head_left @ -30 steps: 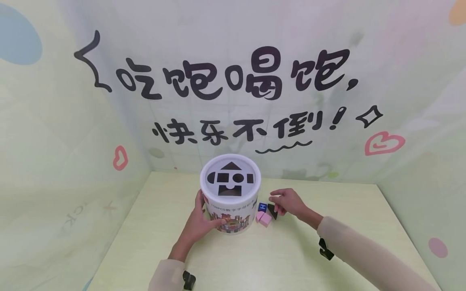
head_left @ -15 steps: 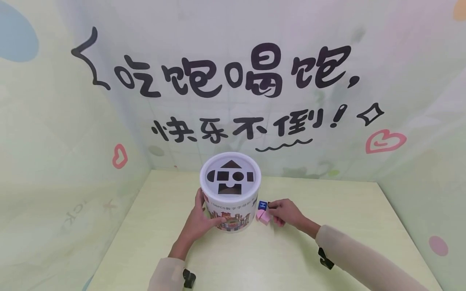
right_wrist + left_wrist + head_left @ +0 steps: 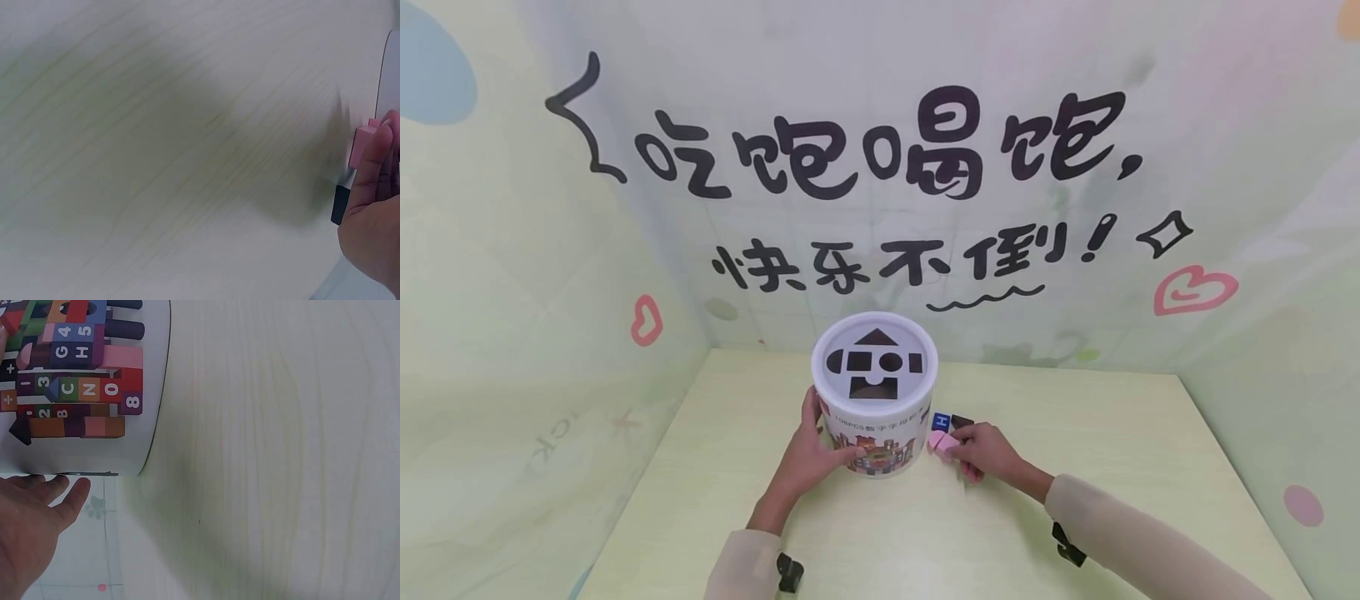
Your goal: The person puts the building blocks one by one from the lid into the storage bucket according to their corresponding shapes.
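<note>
A white round toy-block bucket (image 3: 880,458) with shaped holes in its lid stands upright on the table. My left hand (image 3: 811,458) grips its left side, thumb across the printed front. In the left wrist view the printed blocks (image 3: 87,390) on the bucket's wall face the camera, with fingers (image 3: 74,501) at its edge. To the right of the bucket lie a blue block with an H (image 3: 941,422), a black triangular block (image 3: 961,422) and pink blocks (image 3: 937,443). My right hand (image 3: 988,454) pinches a pink block (image 3: 361,147) at the group's near right side; its fingers partly hide it.
The pale wooden table (image 3: 880,550) meets a printed fabric backdrop (image 3: 820,75) behind the bucket and on both sides. The bucket's wall stands close to the left of the small blocks. Black wrist straps (image 3: 790,573) sit on both sleeves.
My right hand has gone from the black triangular block, which now lies beside the blue one, down to the pink blocks. My left hand keeps its hold on the bucket.
</note>
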### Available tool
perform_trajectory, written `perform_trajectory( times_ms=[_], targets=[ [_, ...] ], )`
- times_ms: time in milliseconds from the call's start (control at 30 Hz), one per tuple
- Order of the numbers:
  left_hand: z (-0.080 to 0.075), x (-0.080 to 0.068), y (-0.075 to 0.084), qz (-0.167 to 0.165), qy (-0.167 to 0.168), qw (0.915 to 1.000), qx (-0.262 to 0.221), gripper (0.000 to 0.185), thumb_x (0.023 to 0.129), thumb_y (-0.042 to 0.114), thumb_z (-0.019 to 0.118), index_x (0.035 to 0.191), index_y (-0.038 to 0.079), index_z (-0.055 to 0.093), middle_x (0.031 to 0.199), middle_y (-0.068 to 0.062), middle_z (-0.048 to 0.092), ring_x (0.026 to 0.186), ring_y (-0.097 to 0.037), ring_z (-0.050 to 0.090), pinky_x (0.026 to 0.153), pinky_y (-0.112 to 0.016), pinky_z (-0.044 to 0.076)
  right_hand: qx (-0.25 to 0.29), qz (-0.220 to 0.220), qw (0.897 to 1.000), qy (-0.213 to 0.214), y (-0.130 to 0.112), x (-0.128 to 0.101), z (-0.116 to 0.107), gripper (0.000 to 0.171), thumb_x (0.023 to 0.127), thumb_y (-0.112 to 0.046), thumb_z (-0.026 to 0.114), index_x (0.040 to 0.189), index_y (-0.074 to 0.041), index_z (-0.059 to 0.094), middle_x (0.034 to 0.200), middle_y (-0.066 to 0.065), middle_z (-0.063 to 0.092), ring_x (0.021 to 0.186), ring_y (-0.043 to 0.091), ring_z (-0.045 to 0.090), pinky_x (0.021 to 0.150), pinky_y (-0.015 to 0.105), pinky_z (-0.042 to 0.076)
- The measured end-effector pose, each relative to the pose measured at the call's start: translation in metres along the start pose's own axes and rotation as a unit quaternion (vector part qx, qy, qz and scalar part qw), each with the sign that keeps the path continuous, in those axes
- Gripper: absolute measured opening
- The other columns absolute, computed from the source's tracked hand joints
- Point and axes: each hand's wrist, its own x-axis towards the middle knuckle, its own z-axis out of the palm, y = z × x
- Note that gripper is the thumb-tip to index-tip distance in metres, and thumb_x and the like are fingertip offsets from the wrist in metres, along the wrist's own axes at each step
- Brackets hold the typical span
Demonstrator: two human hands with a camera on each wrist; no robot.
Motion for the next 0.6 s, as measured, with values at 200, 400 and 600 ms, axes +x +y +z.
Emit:
perform_trajectory(
  times_ms=[200,400,600],
  targets=[
    [-0.007,-0.009,0.036,-0.005,-0.018,0.9998,-0.001,0.121,0.069,0.030,0.089,0.155,0.024,0.005,0.158,-0.013,0.026,0.146,-0.035,0.023,0.113,-0.060,0.030,-0.004,-0.006,1.000,-0.003,0.000,0.000,0.001,0.027,0.090,-0.009,0.065,0.112,0.006,0.067,0.055,0.002,0.059,0.041,0.011,0.054,0.038,0.025,0.049],
    [-0.008,-0.011,0.042,-0.003,-0.018,0.9998,-0.001,0.120,0.071,0.025,0.088,0.155,0.017,0.003,0.158,-0.017,0.025,0.146,-0.036,0.021,0.113,-0.061,0.030,-0.029,-0.018,0.999,-0.014,-0.001,-0.002,0.002,0.031,0.091,-0.010,0.063,0.118,0.006,0.065,0.054,0.002,0.059,0.041,0.011,0.053,0.038,0.024,0.049],
    [-0.005,-0.007,0.026,0.001,-0.013,0.9999,-0.004,0.122,0.070,0.025,0.089,0.156,0.020,0.002,0.158,-0.016,0.024,0.146,-0.036,0.021,0.113,-0.062,0.029,-0.042,-0.023,0.998,-0.042,-0.002,-0.006,0.001,0.041,0.091,-0.012,0.064,0.126,0.009,0.059,0.052,0.001,0.059,0.041,0.011,0.053,0.039,0.024,0.048]
  ],
)
